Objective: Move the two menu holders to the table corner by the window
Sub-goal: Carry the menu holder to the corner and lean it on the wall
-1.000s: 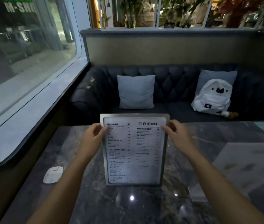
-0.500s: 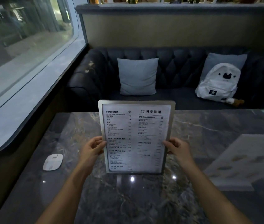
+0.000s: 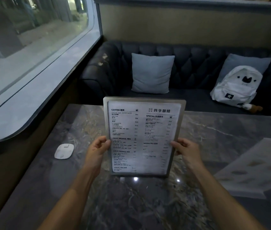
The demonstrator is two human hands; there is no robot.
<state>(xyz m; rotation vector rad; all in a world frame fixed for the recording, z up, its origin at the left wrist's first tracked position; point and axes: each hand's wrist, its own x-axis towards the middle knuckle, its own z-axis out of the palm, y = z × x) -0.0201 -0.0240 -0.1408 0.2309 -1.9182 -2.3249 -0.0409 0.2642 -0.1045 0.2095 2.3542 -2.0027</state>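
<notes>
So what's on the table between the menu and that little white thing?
Only the left hand, gripping the menu holder by its edge. Otherwise bare marble table up to the small white device, in the head view.

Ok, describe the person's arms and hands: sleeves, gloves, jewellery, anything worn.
Both forearms are bare as far as the picture's bottom edge; no sleeve or cuff shows. The left hand and right hand wear no gloves. No watch, bracelet or ring is visible on the wrists or fingers, though dim light and blur could hide something small.
</notes>
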